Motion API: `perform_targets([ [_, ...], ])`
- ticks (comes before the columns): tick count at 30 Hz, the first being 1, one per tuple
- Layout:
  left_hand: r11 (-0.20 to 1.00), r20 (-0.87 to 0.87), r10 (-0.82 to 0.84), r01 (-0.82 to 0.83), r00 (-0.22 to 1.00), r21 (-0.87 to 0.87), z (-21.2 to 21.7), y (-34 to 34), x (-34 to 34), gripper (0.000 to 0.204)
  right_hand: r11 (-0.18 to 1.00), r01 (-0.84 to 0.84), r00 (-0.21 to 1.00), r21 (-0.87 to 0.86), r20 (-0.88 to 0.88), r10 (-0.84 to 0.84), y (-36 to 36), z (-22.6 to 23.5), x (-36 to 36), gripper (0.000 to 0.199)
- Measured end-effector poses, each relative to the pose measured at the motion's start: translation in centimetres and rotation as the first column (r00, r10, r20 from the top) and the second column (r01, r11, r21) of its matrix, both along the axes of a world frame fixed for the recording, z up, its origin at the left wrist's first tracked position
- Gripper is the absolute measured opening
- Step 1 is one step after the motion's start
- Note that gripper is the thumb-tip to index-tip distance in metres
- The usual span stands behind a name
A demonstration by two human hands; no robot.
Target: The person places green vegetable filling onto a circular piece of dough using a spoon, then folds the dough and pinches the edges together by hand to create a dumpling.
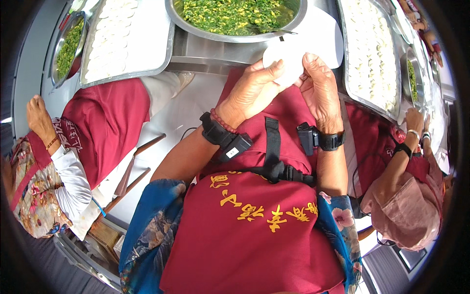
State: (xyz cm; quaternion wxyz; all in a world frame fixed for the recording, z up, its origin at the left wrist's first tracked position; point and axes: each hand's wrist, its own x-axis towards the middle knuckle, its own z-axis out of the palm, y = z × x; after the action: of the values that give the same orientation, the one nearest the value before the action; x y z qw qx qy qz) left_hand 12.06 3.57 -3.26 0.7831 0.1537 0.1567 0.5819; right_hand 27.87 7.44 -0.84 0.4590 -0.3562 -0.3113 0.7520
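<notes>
Bright, even daylight; glare whitens the steel tabletop (196, 49); fisheye bends edges, dark vignette at the rim; focus sharp.

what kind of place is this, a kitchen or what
Most likely a group dumpling-making line in a communal or commercial kitchen. Both hands, left hand and right hand, hold a round dough wrapper by a big steel bowl of green filling, with trays of finished dumplings and aproned co-workers on either side.

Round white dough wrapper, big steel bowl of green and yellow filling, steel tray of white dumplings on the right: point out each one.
Round white dough wrapper (289, 62), head view, bare upper middle.
Big steel bowl of green and yellow filling (196, 27), head view, left rim.
Steel tray of white dumplings (342, 59), head view, left rim.
</notes>
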Motion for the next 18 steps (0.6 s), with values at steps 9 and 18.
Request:
perform_targets([
  [9,0.988,-0.099,0.128,-0.135,0.987,-0.070,0.6,-2.5,-4.2,0.043,0.905,-0.022,0.718,0.426,0.637,-0.282,0.8,1.4,-1.7,0.028],
  [18,0.955,-0.088,0.171,-0.187,0.981,-0.230,2.1,-4.3,-7.8,0.041,0.354,-0.613,0.444,0.706,0.679,-0.584,5.2,3.3,-4.3,0.021],
])
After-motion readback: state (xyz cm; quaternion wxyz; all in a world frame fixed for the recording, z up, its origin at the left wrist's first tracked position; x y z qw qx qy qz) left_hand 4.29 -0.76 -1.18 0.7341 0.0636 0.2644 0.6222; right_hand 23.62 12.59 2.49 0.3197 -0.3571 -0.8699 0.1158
